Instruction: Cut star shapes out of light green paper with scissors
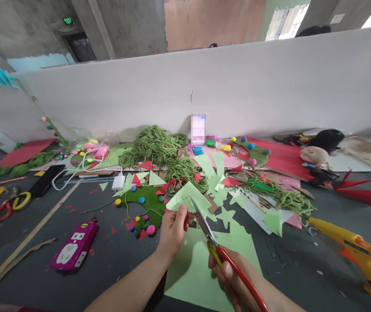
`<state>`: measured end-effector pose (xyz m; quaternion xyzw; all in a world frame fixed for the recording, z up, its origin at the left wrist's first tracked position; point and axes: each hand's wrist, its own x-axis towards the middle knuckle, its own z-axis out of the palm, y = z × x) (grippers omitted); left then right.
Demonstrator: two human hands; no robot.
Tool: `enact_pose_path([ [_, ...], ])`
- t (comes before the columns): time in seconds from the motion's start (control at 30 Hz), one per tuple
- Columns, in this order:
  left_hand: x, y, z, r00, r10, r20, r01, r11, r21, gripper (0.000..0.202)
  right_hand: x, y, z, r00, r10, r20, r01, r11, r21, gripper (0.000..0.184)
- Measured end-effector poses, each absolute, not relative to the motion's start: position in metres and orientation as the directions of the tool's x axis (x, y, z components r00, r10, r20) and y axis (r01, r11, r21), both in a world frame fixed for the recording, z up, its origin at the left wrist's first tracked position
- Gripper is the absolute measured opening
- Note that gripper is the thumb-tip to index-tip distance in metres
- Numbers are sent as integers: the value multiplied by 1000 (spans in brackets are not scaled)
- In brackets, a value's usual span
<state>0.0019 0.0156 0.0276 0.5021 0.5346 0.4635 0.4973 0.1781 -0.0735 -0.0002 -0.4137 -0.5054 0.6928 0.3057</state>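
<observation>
My left hand (173,228) pinches a light green paper cutout (185,197), holding it up above the table. My right hand (229,275) grips red and yellow handled scissors (216,249), whose blades are open against the cutout's lower right edge. Under both hands lies a large light green paper sheet (192,275). Just left of the cutout sits a dark green felt wreath piece (146,203) dotted with small coloured pompoms.
Green yarn piles (159,147) and paper scraps cover the table's far middle by a white partition wall. A yellow glue gun (357,249) lies right. A pink power strip (74,247), a phone (47,180), a white charger (118,182) and another pair of scissors (8,207) lie left.
</observation>
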Motion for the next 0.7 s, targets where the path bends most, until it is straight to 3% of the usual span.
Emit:
enact_pose_path([
  [0.2,-2,16,27,12,1000,-8,122,6,993,66,178,-73,0,-472,835,-283,53,-294,-954,76],
  [0.7,-4,22,27,-22,999,-31,87,33,996,61,181,-72,1,-494,820,-290,38,-313,-949,78],
])
